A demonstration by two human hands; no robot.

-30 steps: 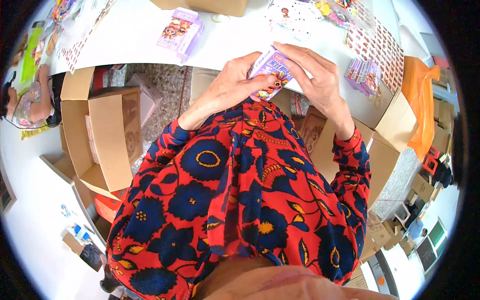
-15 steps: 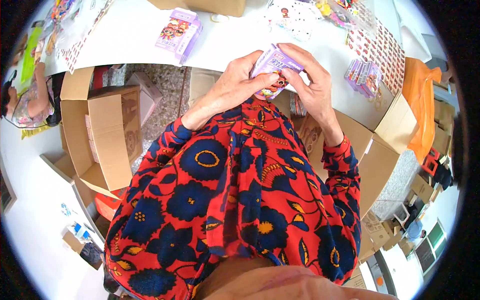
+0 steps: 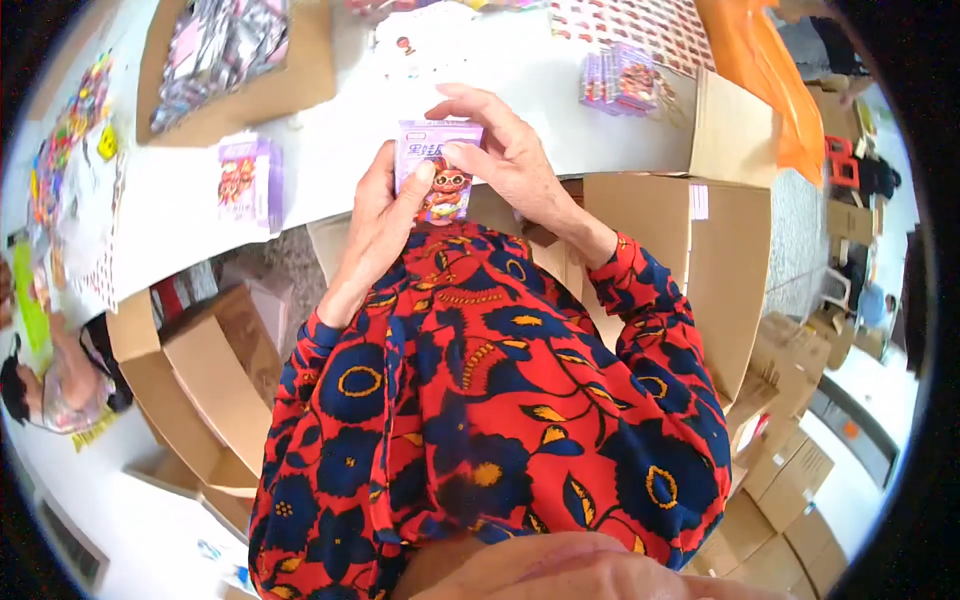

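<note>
A small purple carton [image 3: 448, 192] with a red cartoon figure on its front stands upright between my hands, close to my chest at the table's near edge. My left hand [image 3: 378, 212] grips its left side, thumb on the front face. On the right, my right hand [image 3: 515, 160] has its thumb pressed on the upper front; its fingers reach past the top right corner, partly hidden behind the carton. A purple carton stack [image 3: 250, 182] of the same look lies to the left on the white table [image 3: 330, 160].
At the far left, an open cardboard box [image 3: 318, 70] holds silvery packets. More purple cartons [image 3: 625, 80] stand far right, near a patterned sheet [image 3: 640, 25] and an orange plastic bag [image 3: 765, 90]. Open cardboard boxes [image 3: 640, 230] flank me. Another person [image 3: 70, 375] sits at left.
My view has swung right, so the table things sit further left in it. The carton now faces me more upright, and the fingers of my right hand have lifted above its top edge.
</note>
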